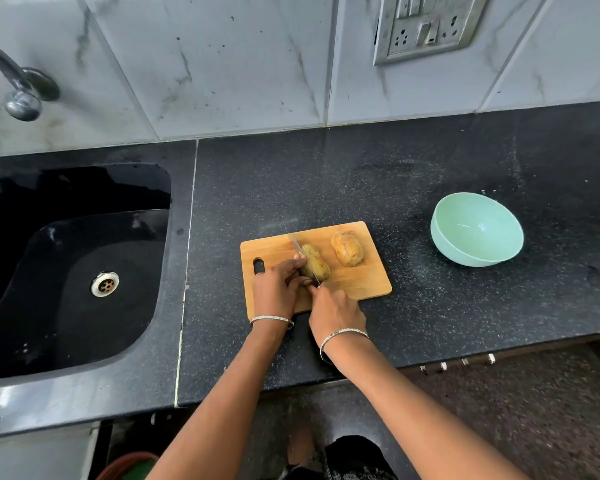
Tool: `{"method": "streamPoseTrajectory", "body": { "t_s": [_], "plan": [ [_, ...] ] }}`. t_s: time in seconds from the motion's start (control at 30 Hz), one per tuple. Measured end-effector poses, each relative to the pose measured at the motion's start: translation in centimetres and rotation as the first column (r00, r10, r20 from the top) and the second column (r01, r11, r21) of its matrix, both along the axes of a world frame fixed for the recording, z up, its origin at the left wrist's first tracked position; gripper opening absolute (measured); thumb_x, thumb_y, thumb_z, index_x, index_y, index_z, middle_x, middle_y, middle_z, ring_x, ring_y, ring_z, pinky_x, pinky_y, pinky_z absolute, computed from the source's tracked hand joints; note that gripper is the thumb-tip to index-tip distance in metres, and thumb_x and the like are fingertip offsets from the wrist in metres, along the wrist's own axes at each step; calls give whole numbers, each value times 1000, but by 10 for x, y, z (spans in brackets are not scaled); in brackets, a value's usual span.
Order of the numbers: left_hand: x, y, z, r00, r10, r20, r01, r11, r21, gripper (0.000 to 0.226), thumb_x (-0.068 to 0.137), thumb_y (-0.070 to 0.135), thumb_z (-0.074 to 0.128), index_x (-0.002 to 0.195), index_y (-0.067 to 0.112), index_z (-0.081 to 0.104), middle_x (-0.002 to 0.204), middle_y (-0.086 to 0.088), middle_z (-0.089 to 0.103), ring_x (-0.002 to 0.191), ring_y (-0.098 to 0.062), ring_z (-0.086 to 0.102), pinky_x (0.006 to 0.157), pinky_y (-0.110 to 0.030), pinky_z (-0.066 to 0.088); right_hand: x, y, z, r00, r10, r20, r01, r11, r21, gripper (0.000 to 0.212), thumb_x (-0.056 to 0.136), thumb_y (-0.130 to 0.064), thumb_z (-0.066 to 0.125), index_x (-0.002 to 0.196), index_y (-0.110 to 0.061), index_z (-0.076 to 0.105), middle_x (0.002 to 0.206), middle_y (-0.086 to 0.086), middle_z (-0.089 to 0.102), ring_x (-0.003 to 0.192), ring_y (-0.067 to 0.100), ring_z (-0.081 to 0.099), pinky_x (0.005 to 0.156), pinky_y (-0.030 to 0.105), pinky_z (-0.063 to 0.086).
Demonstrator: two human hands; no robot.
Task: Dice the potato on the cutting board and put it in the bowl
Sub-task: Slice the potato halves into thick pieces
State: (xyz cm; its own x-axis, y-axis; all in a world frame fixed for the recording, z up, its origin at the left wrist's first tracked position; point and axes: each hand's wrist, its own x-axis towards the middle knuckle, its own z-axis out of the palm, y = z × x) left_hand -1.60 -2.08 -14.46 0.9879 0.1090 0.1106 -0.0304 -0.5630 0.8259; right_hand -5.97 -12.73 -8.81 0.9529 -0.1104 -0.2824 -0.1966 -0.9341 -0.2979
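Observation:
A wooden cutting board (361, 282) lies on the black counter. Two potato pieces rest on it: one half (347, 248) lies free at the back right, the other half (316, 263) is under the knife. My left hand (278, 289) grips that nearer half from the left. My right hand (336, 311) holds the knife handle, which is hidden in the fist. The knife blade (297, 245) runs along the top of the held potato half, pointing away from me. A mint green bowl (477, 230) stands to the right of the board and holds nothing.
A black sink (73, 271) with a metal drain lies to the left, with a tap (18, 88) above it. A tiled wall with a socket plate (426, 26) stands behind. The counter's front edge (430, 358) is near my forearms.

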Motion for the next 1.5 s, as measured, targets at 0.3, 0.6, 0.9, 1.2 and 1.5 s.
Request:
{"method": "streamPoseTrajectory", "body": {
  "t_s": [0.3, 0.6, 0.9, 1.2, 1.5],
  "plan": [
    [-1, 2, 7, 996, -37, -82, 22, 985, -173, 32, 76, -1, 76, 100, 18, 70, 87, 12, 73, 81, -5, 72, 86, -38, 57, -33, -28, 21, 995, 1, -96, 0, 1000, 9, 45, 105, -45, 23, 120, -14, 53, 116, 13, 63, 109, 37, 60, 70, 37, 39],
    [-6, -1, 8, 998, 7, -61, -20, 974, -225, 24, 76, 1, 78, 97, 11, 71, 88, 7, 74, 82, -4, 72, 87, -35, 58, -30, -25, 31, 1000, -11, -4, 11, 1000, 21, 42, 105, -45, 22, 114, -15, 51, 110, 12, 64, 105, 38, 61, 67, 37, 37],
    [-7, -2, 10, 998, 22, -55, -34, 977, -208, 24, 78, 4, 77, 101, 9, 73, 94, 6, 75, 85, -4, 72, 89, -32, 56, -28, -15, 17, 999, 27, 39, -26, 999, -39, 39, 106, -42, 22, 116, -14, 46, 108, 9, 67, 102, 34, 65, 64, 36, 39],
    [-4, 0, 7, 999, 39, -26, -40, 997, -61, 21, 81, 7, 76, 101, 15, 76, 91, 8, 75, 81, 6, 67, 86, -16, 52, -10, -5, 9, 1000, 15, 22, -15, 1000, 1, 38, 107, -39, 27, 120, -11, 48, 113, 10, 66, 106, 34, 64, 71, 38, 47],
    [-6, -3, 8, 997, 77, 21, -77, 997, 18, 20, 81, 12, 76, 99, 19, 77, 96, 8, 75, 92, -4, 68, 87, -11, 45, -6, -2, -3, 1000, 29, -9, -29, 999, -20, 37, 107, -36, 29, 121, -10, 51, 115, 11, 66, 108, 34, 64, 74, 40, 51]
  ]
}}
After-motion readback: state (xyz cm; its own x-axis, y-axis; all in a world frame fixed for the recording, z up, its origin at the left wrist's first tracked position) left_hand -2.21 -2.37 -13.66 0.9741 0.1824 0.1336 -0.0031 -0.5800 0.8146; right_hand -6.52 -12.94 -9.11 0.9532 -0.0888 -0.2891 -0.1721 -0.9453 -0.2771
